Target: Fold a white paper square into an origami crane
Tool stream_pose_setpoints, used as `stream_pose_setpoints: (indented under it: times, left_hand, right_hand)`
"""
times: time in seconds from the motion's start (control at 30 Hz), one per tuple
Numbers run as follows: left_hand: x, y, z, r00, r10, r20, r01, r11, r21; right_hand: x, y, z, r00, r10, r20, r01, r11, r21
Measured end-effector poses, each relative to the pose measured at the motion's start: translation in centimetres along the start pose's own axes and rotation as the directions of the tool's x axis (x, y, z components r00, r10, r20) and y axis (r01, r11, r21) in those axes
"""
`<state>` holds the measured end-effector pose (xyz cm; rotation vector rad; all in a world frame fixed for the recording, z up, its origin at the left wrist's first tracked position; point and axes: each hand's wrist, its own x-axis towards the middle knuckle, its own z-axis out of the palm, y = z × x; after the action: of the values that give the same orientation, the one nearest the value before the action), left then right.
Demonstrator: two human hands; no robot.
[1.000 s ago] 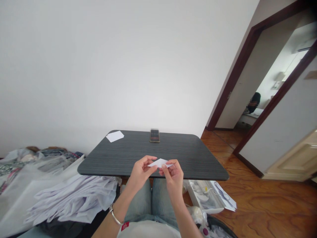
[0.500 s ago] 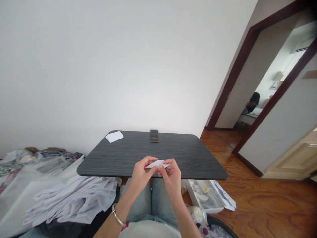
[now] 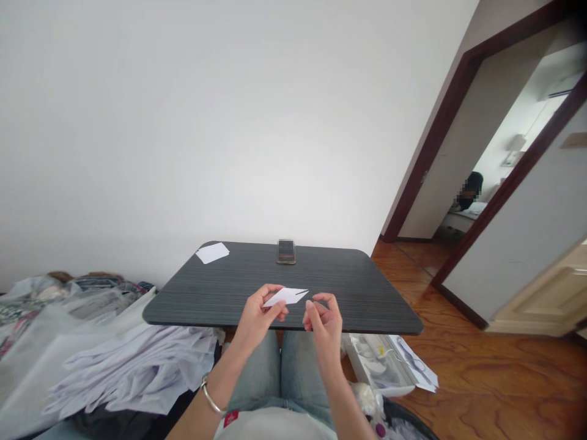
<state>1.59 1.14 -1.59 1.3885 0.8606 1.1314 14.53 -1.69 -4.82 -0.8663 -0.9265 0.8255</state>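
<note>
Above the near edge of the dark table [image 3: 257, 275], my left hand [image 3: 261, 311] pinches a small folded piece of white paper [image 3: 287, 296] between thumb and fingers. The paper has pointed ends, and a narrow dark gap shows at its right tip. Just right of that tip is my right hand [image 3: 323, 315], its fingers curled and thumb apart from the index finger, touching nothing that I can see. More white paper sheets [image 3: 213, 252] lie at the table's far left corner.
A phone [image 3: 285, 252] stands at the table's back edge by the wall. Folded white cloth [image 3: 132, 366] is heaped at the left. A white box [image 3: 380, 366] with items sits on the wooden floor at right. Through the doorway, a person [image 3: 468, 190] is in another room.
My right hand has let go of the folded paper and moved a little right. The left hand keeps hold of it and has shifted slightly left, with the paper's split tip now showing.
</note>
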Motion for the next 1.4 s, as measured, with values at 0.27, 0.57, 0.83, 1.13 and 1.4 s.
stream_pose_setpoints:
  times: [0.27, 0.57, 0.83, 1.13, 1.4]
  left_hand:
    - [-0.3, 0.1, 0.2, 0.991, -0.016, 0.131, 0.015, 1.0, 0.009]
    - [-0.4, 0.1, -0.4, 0.99, 0.082, 0.113, -0.099, 0.983, 0.155]
    - [-0.6, 1.1, -2.4, 0.943, -0.065, 0.325, 0.011, 0.986, 0.165]
    - [-0.5, 0.1, -2.7, 0.976, 0.031, 0.214, -0.069, 0.982, 0.174]
    - [-0.1, -0.5, -2.5, 0.998, -0.009, 0.062, 0.004, 0.997, 0.08]
  right_hand:
    - [0.3, 0.6, 0.0, 0.977, 0.139, 0.16, -0.127, 0.988, -0.087]
    - [0.1, 0.6, -0.2, 0.986, 0.085, 0.142, -0.07, 0.992, -0.105]
    - [0.7, 0.8, -0.7, 0.961, 0.099, 0.257, -0.092, 0.995, -0.038]
    - [0.4, 0.7, -0.6, 0.961, 0.129, 0.246, -0.118, 0.991, -0.06]
    - [0.2, 1.5, -0.4, 0.956, 0.159, 0.245, -0.155, 0.987, -0.033]
